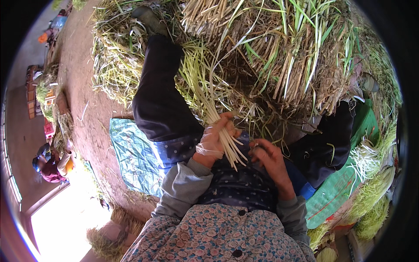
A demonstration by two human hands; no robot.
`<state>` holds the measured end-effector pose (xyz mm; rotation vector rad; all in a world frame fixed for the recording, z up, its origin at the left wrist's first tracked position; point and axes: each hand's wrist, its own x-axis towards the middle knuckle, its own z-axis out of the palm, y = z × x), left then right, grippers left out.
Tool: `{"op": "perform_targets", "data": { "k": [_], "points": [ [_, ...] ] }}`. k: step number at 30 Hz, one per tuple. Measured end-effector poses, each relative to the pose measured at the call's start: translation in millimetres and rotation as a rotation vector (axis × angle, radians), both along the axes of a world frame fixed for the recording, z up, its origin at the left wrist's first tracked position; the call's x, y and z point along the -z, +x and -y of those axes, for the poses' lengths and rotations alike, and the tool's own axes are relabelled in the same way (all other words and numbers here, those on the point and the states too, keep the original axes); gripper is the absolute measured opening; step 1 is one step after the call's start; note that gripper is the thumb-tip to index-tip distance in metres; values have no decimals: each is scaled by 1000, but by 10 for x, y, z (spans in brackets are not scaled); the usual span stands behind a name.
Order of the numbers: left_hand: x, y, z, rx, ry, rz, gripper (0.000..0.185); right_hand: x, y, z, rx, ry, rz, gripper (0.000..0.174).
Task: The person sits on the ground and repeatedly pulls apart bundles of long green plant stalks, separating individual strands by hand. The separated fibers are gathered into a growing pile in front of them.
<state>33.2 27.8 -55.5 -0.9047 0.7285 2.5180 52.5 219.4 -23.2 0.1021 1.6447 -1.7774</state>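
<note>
A bunch of long pale stalks with yellow-green leaves [214, 114] is held in my left hand [214, 136], which wears a thin translucent glove or wrap. The white ends of the stalks fan out over my dotted dark apron, and the leaves point away from me. My right hand [268, 157] is just right of the white ends, its fingers curled; whether anything small is between them cannot be told. Beyond my hands lies a large heap of stalks with dry brown outer layers and roots [288, 65]. Loose yellow-green leaves [121, 72] are piled around my left boot.
A green woven sheet [337, 193] at the right bears white stalks [366, 159], with leafy bundles [373, 196] beside it. Another shiny green sheet [136, 157] lies by my left thigh. A person [52, 165] is at the far left, near a bright opening.
</note>
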Motion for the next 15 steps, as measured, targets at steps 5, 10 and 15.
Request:
{"op": "perform_targets", "data": {
  "k": [5, 10, 15],
  "points": [
    [-61, 35, -56, 94, -62, 4, 31, 23, -68, 217, -40, 141, -207, 19],
    [-77, 16, -32, 32, -30, 104, 32, 31, 37, 199, -129, 198, -193, 17],
    [63, 64, -5, 60, 110, -25, 32, -1, 80, 186, -4, 137, -1, 19]
  ]
}}
